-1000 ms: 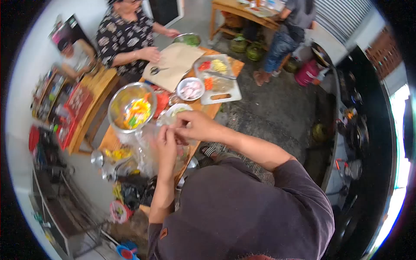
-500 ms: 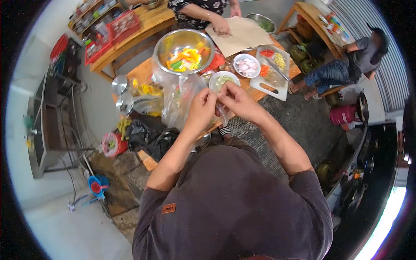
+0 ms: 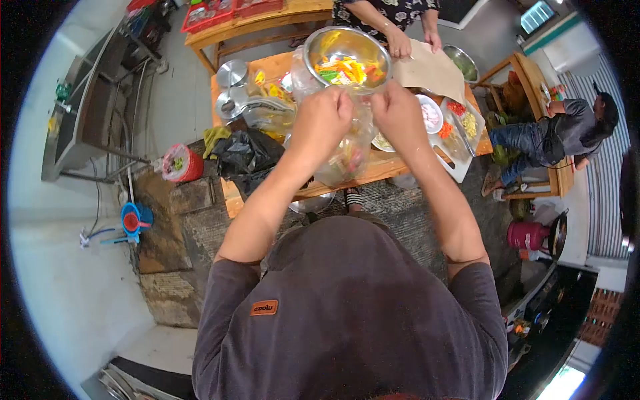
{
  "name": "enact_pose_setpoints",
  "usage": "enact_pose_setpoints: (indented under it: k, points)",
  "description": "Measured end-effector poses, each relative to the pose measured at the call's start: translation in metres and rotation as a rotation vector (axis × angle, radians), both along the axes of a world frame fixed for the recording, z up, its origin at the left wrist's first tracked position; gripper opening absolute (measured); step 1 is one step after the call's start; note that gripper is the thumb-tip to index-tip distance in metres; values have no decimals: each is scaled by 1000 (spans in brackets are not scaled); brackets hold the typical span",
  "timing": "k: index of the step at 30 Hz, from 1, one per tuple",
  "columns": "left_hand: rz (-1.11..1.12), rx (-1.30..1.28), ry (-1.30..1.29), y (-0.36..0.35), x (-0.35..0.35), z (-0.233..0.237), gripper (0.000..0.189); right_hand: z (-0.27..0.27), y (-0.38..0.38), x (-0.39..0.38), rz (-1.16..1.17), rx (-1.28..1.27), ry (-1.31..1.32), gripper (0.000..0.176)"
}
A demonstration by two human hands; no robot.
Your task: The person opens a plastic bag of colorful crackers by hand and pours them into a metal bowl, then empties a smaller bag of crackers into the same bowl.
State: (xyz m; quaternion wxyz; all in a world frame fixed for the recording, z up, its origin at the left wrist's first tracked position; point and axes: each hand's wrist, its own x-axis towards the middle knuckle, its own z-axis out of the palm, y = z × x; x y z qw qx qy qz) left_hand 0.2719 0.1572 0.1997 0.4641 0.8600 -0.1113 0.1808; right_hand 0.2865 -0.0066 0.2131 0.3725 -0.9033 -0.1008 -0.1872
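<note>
Held up over the wooden table (image 3: 373, 173), my left hand (image 3: 325, 120) is closed on one side of a clear plastic bag (image 3: 348, 150). The bag's other side is pinched in my right hand (image 3: 398, 115), and the bag hangs between them with blurred contents. Just beyond my hands stands a steel bowl (image 3: 313, 50) with cut yellow, orange and green vegetables (image 3: 347, 71). Right of my right hand are a white bowl of pale pieces (image 3: 432, 115) and a white cutting board (image 3: 459, 170) bearing chopped red, orange and yellowish food and a knife.
Across the table, a person's hands (image 3: 399, 45) rest at brown paper (image 3: 430, 69). A seated person (image 3: 572, 127) is at the right. A black bag (image 3: 247, 155) lies at the table's left corner. A red bucket (image 3: 187, 164) and a blue bucket (image 3: 135, 217) stand on the floor.
My hands have moved apart and up, spreading the bag between them. The head view has shifted, so the table appears farther right. The co-worker's second hand now touches the paper.
</note>
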Motion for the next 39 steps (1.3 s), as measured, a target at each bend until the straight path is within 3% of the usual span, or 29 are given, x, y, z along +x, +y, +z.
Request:
enact_pose_setpoints:
  k: [4,7,9,10,11,13,14,17,19,21,22,23,24,25,28,31,32,34,37,39]
  points:
    - [8,79,144,37,-6,34,28,18,1,24,117,-89,66,30]
    - [-71,47,283,64,12,19,38,53,6,31,266,-133,255,34]
    - [-255,-391,188,69,12,15,42,68,8,35,332,-87,295,33]
    - [-400,-528,248,78,9,17,68,75,8,39,414,-92,347,32]
    - [-388,-535,241,76,9,3,68,82,6,44,495,-98,397,31]
    - [-424,-455,-2,60,6,-30,95,91,3,55,510,-130,412,29]
    - [-410,-262,92,55,1,-35,121,95,3,58,550,-31,436,25]
    - [-309,-226,18,16,-15,-45,133,95,-4,83,607,95,503,19]
    - [-239,-267,35,-11,-15,-52,133,86,-7,100,527,357,696,18]
    - [-150,-417,100,-37,-7,-60,123,66,-18,131,542,364,780,20]
    - [-82,-444,57,-50,-2,-64,111,62,-19,137,416,432,807,19]
    - [-66,-449,54,-60,5,-68,111,55,-20,145,287,500,829,22]
    - [-52,-468,104,-67,10,-69,108,49,-31,149,375,604,861,44]
    - [-41,-488,152,-75,14,-70,105,44,-37,156,382,593,868,44]
    - [52,-620,107,-98,32,-71,94,29,-57,155,516,871,868,72]
    - [176,-671,237,-113,51,-71,83,1,-68,146,607,1020,838,71]
    - [192,-683,233,-119,57,-70,83,-20,-83,159,617,1005,851,71]
    - [267,-624,413,-129,67,-65,71,-49,-109,179,626,380,1024,63]
    - [366,-604,458,-151,91,-83,68,-31,-92,164,670,282,872,54]
    - [391,-642,453,-160,107,-95,70,-30,-93,177,634,259,934,52]
